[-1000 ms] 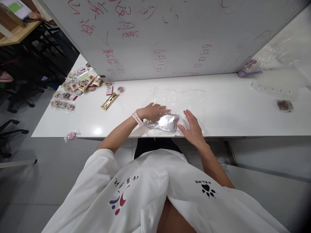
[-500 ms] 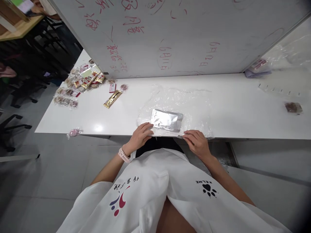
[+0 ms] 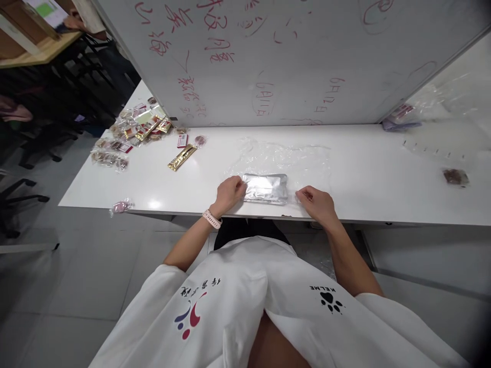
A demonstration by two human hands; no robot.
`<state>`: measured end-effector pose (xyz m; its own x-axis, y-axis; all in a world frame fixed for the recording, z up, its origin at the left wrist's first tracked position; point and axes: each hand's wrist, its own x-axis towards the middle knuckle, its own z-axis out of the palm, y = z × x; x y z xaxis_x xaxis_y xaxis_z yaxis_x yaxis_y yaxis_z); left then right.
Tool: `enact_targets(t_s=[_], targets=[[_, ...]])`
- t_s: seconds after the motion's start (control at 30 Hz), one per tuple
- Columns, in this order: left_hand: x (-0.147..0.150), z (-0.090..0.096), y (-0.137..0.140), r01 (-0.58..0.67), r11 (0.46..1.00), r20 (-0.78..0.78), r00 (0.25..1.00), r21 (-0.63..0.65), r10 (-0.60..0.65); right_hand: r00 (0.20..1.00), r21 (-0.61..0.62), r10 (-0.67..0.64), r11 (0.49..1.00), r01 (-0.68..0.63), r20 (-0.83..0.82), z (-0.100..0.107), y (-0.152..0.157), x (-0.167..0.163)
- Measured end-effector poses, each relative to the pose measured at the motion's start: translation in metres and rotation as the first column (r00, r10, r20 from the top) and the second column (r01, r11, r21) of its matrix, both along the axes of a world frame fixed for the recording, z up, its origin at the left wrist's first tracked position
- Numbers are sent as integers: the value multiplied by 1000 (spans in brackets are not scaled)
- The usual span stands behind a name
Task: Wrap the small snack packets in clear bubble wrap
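A silver foil pouch (image 3: pixel 265 187) lies flat near the table's front edge, on a thin clear plastic sheet or bag (image 3: pixel 284 156) that spreads out behind it. At the pouch's left end my left hand (image 3: pixel 231 191) is closed, its fingertips pinching the near part of the clear plastic. To the right of the pouch, a little apart from it, my right hand (image 3: pixel 317 204) is also closed in a pinch on the plastic. The film is so transparent that its near border is hard to make out.
Wrapped snacks (image 3: pixel 141 130) are heaped at the table's left end, with a gold packet (image 3: pixel 182 157) nearer. A pink wrapped piece (image 3: pixel 121 207) sits by the front edge. A whiteboard (image 3: pixel 268 61) stands behind. To the right lies a brown packet (image 3: pixel 455 177).
Both hands have moved away from the table's front edge, farther onto the table, bringing the plastic's near edge up toward the pouch. My fingers have curled in more.
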<state>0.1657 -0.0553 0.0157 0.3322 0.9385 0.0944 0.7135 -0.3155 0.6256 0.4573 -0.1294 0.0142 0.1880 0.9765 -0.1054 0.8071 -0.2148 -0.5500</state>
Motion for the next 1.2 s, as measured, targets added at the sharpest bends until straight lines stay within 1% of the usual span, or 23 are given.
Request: enact_targets(t_s=[0.03,0.07,0.1,0.13,0.17,0.2,0.23,0.27,0.33,0.37,0.4,0.43,0.5,0.57,0.63,0.8,0.9,0.97,1.07,1.13,1.17,1.2], targets=[[3,-3,3,-29,999,-42,999,15,29,998,-40,-34,999,36,57,-2,3,-1],[6,-5,5,-46,998,-77,996,32,48,991,-34,-51,998,56,125,-3,4,-3],[8,-6,6,-55,998,-103,993,42,59,979,20,-59,998,56,196,-2,4,-5],[9,-7,6,-57,997,-123,991,43,62,963,113,-66,993,38,261,0,4,-9],[10,-7,6,-52,998,-136,989,42,58,947,223,-74,975,2,312,2,2,-13],[10,-7,6,-39,998,-143,989,47,46,937,324,-66,945,-53,344,5,0,-18],[10,-7,6,-17,998,-146,989,67,26,932,395,-28,910,-125,360,7,-1,-24],[10,-8,8,21,995,-149,989,102,-5,929,424,48,880,-213,367,8,-2,-30],[10,-10,13,139,971,-157,981,192,-110,888,387,265,826,-410,377,6,0,-40],[11,-11,17,210,952,-162,971,224,-176,850,342,364,799,-495,381,3,3,-44],[11,-13,21,271,933,-163,958,238,-237,816,294,435,780,-553,381,-1,6,-46],[12,-15,24,315,919,-158,946,236,-283,793,249,480,772,-585,375,-6,9,-46],[12,-18,28,349,915,-142,935,202,-325,776,188,528,771,-608,345,-16,14,-42],[10,-19,27,341,925,-140,937,169,-320,771,171,556,765,-621,310,-22,15,-34],[7,-17,22,326,934,-148,941,146,-305,761,188,571,748,-637,308,-23,11,-28],[3,-6,5,311,947,-188,938,75,-293,744,272,540,705,-655,394,-16,-1,-24],[6,4,8,312,950,-177,936,19,-304,729,263,534,698,-666,428,-9,5,-24],[8,11,18,332,942,-113,935,-50,-335,718,219,545,709,-671,433,-1,17,-22],[8,24,44,377,904,-19,921,-200,-389,723,131,572,742,-658,388,15,45,-17],[5,35,64,377,882,-65,910,-284,-410,745,61,600,765,-641,293,25,69,-13],[4,42,73,343,893,-130,911,-291,-392,757,28,610,774,-632,233,28,82,-10],[2,48,80,283,926,-208,918,-252,-337,785,30,590,796,-605,189,30,96,-8]])
